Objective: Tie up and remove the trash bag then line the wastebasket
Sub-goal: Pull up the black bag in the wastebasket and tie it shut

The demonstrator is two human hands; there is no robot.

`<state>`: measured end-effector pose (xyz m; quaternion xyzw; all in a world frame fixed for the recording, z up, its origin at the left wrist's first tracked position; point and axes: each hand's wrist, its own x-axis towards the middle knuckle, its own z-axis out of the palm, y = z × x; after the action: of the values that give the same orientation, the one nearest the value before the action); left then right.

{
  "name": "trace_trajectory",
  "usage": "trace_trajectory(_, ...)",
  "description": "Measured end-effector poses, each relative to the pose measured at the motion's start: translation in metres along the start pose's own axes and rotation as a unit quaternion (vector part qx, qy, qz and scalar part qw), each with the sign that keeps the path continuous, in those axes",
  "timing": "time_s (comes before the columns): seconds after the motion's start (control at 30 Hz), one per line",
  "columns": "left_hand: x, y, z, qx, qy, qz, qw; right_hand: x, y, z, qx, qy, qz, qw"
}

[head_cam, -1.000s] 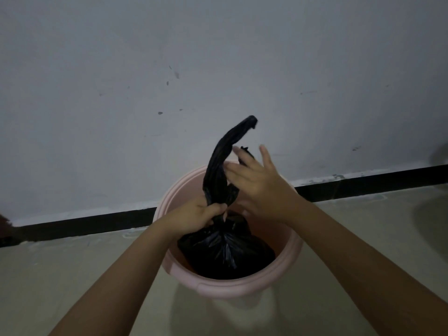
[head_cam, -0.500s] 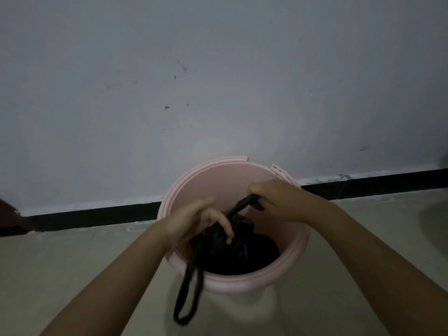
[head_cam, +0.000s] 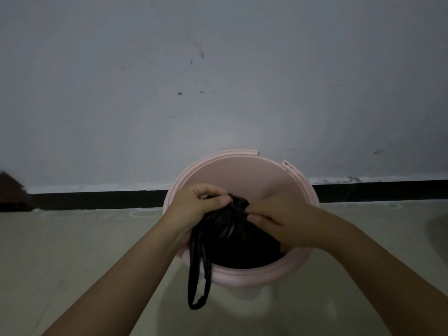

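Observation:
A pink round wastebasket stands on the floor against the wall. Inside it sits a black trash bag, its top gathered into a bunch. My left hand pinches the gathered neck from the left, and my right hand grips it from the right, fingers pressed to the plastic. A twisted black handle loop hangs from the neck over the basket's near rim. The bag's lower part is hidden by the basket wall.
A white wall with a black baseboard runs right behind the basket. Beige floor spreads on both sides. A dark object shows at the far left edge.
The bag's long twisted end, held upright a second ago, has been brought down and now hangs as a loop over the near rim. Both hands have closed in on the neck.

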<state>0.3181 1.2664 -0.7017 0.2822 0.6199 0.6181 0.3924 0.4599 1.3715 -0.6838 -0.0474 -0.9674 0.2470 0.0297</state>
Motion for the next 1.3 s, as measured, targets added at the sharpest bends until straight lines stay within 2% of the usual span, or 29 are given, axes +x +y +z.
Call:
trace_trajectory(0.13, -0.003, 0.004, -0.012, 0.059, -0.028, 0.038, 0.997, 0.002, 0.007, 0.011, 0.022, 0.045, -0.032, 0.998)
trace_trajectory(0.2, -0.006, 0.007, -0.013, 0.124, -0.058, 0.063, 0.989, 0.007, 0.010, 0.013, 0.073, 0.139, -0.003, 0.988)
trace_trajectory(0.27, -0.010, 0.011, -0.008, 0.181, -0.075, 0.083, 0.977, 0.013, 0.010, 0.013, 0.063, 0.202, 0.010, 0.977)
trace_trajectory(0.4, -0.012, 0.020, -0.004, 0.207, -0.070, 0.116, 0.969, 0.024, 0.012, 0.017, 0.061, 0.163, -0.072, 0.982)
trace_trajectory(0.5, -0.011, 0.024, -0.006, 0.223, -0.060, 0.146, 0.962, 0.028, 0.012, 0.021, 0.092, 0.179, -0.063, 0.977)
trace_trajectory(0.57, -0.009, 0.024, -0.008, 0.251, -0.018, 0.171, 0.953, 0.029, 0.015, 0.026, 0.098, 0.215, -0.020, 0.972)
trace_trajectory(0.63, -0.004, 0.022, -0.012, 0.275, 0.054, 0.196, 0.940, 0.031, 0.015, 0.028, 0.082, 0.238, 0.027, 0.967)
trace_trajectory(0.77, 0.002, 0.013, -0.007, 0.373, 0.187, 0.228, 0.880, 0.034, 0.004, 0.027, 0.090, 0.279, 0.044, 0.955)
trace_trajectory(0.83, 0.003, 0.006, -0.003, 0.415, 0.201, 0.239, 0.854, 0.036, 0.003, 0.028, 0.095, 0.283, 0.048, 0.953)
trace_trajectory(0.9, 0.004, 0.001, -0.002, 0.460, 0.184, 0.284, 0.821, 0.036, 0.005, 0.028, 0.092, 0.290, 0.043, 0.952)
trace_trajectory(0.93, 0.004, 0.002, -0.001, 0.438, 0.165, 0.285, 0.836, 0.034, 0.007, 0.029, 0.088, 0.293, 0.041, 0.951)
trace_trajectory(0.97, 0.004, 0.004, -0.001, 0.395, 0.140, 0.270, 0.867, 0.033, 0.010, 0.029, 0.084, 0.294, 0.044, 0.951)
trace_trajectory(1.03, 0.003, 0.010, -0.001, 0.289, 0.067, 0.201, 0.934, 0.029, 0.016, 0.028, 0.070, 0.296, 0.045, 0.952)
trace_trajectory(1.1, 0.003, 0.010, -0.002, 0.180, 0.026, 0.128, 0.975, 0.027, 0.019, 0.031, 0.049, 0.298, 0.038, 0.953)
trace_trajectory(1.2, 0.005, 0.006, -0.006, 0.045, 0.013, 0.062, 0.997, 0.028, 0.021, 0.035, 0.041, 0.300, 0.039, 0.952)
trace_trajectory(1.3, 0.004, 0.001, -0.007, -0.026, 0.016, 0.050, 0.998, 0.028, 0.022, 0.036, 0.043, 0.309, 0.024, 0.950)
